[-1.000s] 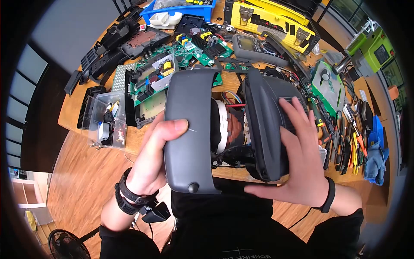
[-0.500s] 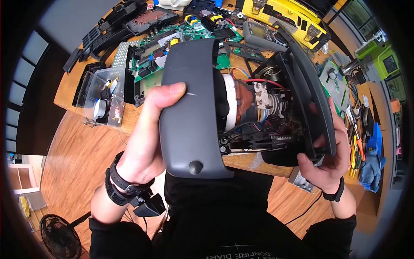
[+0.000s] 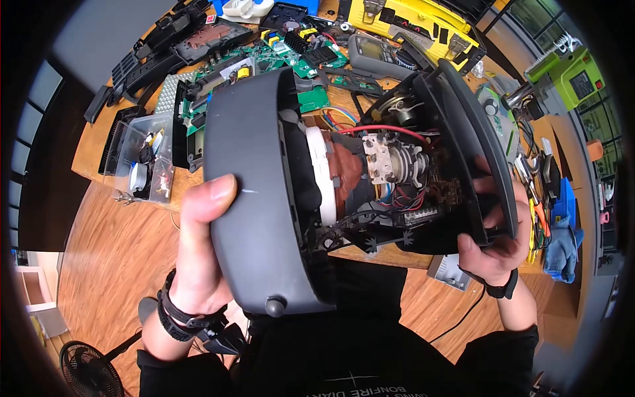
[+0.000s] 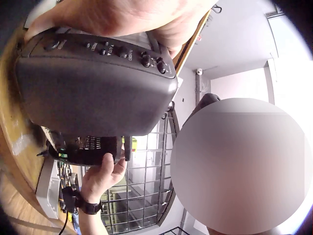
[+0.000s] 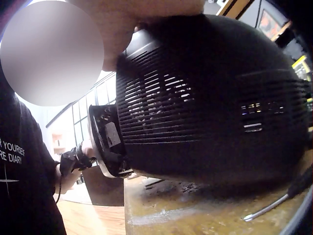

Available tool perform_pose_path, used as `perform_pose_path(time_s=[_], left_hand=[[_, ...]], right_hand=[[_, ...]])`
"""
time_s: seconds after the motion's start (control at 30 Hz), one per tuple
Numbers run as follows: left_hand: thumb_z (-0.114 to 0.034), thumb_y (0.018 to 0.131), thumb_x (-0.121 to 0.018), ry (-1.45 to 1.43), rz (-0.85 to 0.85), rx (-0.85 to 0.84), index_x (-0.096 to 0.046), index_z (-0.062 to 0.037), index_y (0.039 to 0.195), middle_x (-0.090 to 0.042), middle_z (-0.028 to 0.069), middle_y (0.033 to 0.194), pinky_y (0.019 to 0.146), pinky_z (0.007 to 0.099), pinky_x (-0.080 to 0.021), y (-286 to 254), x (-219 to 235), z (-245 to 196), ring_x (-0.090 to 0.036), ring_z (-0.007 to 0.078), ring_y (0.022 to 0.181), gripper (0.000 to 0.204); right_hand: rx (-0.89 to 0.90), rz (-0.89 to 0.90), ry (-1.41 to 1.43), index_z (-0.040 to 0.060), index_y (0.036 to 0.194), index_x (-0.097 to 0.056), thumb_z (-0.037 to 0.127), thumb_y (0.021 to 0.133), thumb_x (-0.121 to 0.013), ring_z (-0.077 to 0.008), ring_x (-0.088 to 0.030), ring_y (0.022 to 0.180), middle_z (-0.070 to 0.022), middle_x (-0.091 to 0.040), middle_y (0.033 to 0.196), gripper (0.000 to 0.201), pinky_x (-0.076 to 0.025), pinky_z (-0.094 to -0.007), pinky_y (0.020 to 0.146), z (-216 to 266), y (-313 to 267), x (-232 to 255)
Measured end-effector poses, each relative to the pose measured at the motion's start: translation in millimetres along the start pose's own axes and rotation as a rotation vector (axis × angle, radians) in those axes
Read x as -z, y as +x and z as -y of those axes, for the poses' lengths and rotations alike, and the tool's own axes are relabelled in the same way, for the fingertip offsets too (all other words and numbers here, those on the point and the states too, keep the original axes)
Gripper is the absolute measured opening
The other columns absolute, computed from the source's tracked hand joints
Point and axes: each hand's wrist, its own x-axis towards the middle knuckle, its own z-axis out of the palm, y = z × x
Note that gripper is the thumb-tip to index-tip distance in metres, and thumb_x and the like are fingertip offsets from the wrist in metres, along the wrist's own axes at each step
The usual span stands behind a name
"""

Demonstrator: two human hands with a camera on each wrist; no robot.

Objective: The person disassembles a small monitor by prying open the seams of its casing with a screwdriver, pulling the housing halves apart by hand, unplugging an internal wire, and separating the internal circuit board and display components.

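Note:
A small tube television is split into two halves between the hands. My left hand (image 3: 198,231) grips its dark grey front casing (image 3: 254,192), thumb on the outer face. Control buttons (image 4: 122,53) line that casing in the left wrist view. On the right, my right hand (image 3: 506,241) holds the edge of the black back cover (image 3: 486,152), fingers curled inside it. The right wrist view shows the cover's slotted vents (image 5: 156,98). In the gap lie the white ring (image 3: 321,175) and neck (image 3: 400,162) of the picture tube, with coloured wires and a speaker (image 3: 400,112).
Green circuit boards (image 3: 314,59) and a grey meter (image 3: 374,53) lie behind the television. A clear bin of parts (image 3: 142,159) stands left, a yellow toolbox (image 3: 423,30) at the back. Hand tools (image 3: 536,192) and a green machine (image 3: 572,83) are at the right.
The back cover has swung rightward from the front casing, widening the gap and exposing the insides. My right hand went from spread on the cover to curled round its edge; the front casing shifted left.

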Motion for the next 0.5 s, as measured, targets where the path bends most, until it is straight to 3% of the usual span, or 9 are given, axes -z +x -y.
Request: perform_pose_path(time_s=[0.1,0.17,0.27,0.33,0.4,0.5], left_hand=[[-0.049,0.081,-0.065,0.004,-0.131,-0.042,-0.055,-0.0020,0.124,-0.065,0.0102,0.107,0.075,0.0302,-0.055,-5.7,-16.7,3.4,-0.065,0.0184,0.090,0.065],[-0.049,0.081,-0.064,0.002,-0.087,-0.043,-0.055,-0.0022,0.125,-0.066,0.0109,0.108,0.077,0.0312,-0.055,-7.5,-6.8,2.9,-0.065,0.0190,0.091,0.064],[-0.050,0.082,-0.063,0.071,-0.065,-0.048,-0.054,-0.0021,0.125,-0.066,0.0109,0.108,0.077,0.0316,-0.055,-9.1,-4.6,0.3,-0.066,0.0194,0.090,0.065],[-0.051,0.083,-0.062,0.141,-0.160,-0.089,-0.056,-0.0020,0.123,-0.067,0.0105,0.104,0.074,0.0312,-0.056,-9.5,-11.1,-0.2,-0.066,0.0190,0.087,0.064],[-0.052,0.084,-0.061,0.141,-0.155,-0.071,-0.056,-0.0021,0.122,-0.067,0.0100,0.102,0.073,0.0308,-0.056,-7.7,-10.8,-3.8,-0.066,0.0186,0.085,0.063],[-0.053,0.085,-0.061,0.166,-0.150,-0.060,-0.056,-0.0021,0.122,-0.067,0.0093,0.101,0.072,0.0301,-0.056,-6.0,-2.3,-6.4,-0.066,0.0178,0.085,0.063]], right_hand=[[-0.010,-0.026,-0.003,0.0129,0.088,-0.051,0.022,0.071,-0.080,-0.0329,-0.063,0.107,-0.0173,-0.065,0.103,0.035,-0.022,-0.0693,0.111,3.6,-1.6,1.9],[-0.010,-0.039,-0.003,0.0139,0.086,-0.051,0.022,0.069,-0.081,-0.0349,-0.063,0.109,-0.0138,-0.064,0.103,0.035,-0.021,-0.0690,0.112,8.0,3.3,2.2],[0.078,0.090,-0.108,0.0153,0.083,-0.055,0.022,0.066,-0.082,-0.0375,-0.062,0.114,-0.0068,-0.066,0.104,0.032,-0.017,-0.0666,0.114,12.2,6.7,5.0],[0.095,0.106,-0.139,0.0146,0.085,-0.059,0.022,0.066,-0.082,-0.0362,-0.062,0.114,-0.0069,-0.066,0.104,0.030,-0.017,-0.0660,0.114,15.3,7.1,2.5],[0.151,0.103,-0.154,0.0109,0.089,-0.069,0.022,0.065,-0.080,-0.0330,-0.064,0.112,-0.0082,-0.067,0.105,0.028,-0.019,-0.0652,0.113,13.8,4.6,-1.4],[0.183,0.118,-0.160,0.0106,0.086,-0.069,0.020,0.067,-0.080,-0.0332,-0.065,0.109,-0.0085,-0.067,0.104,0.024,-0.019,-0.0659,0.113,10.8,2.3,-2.0]])
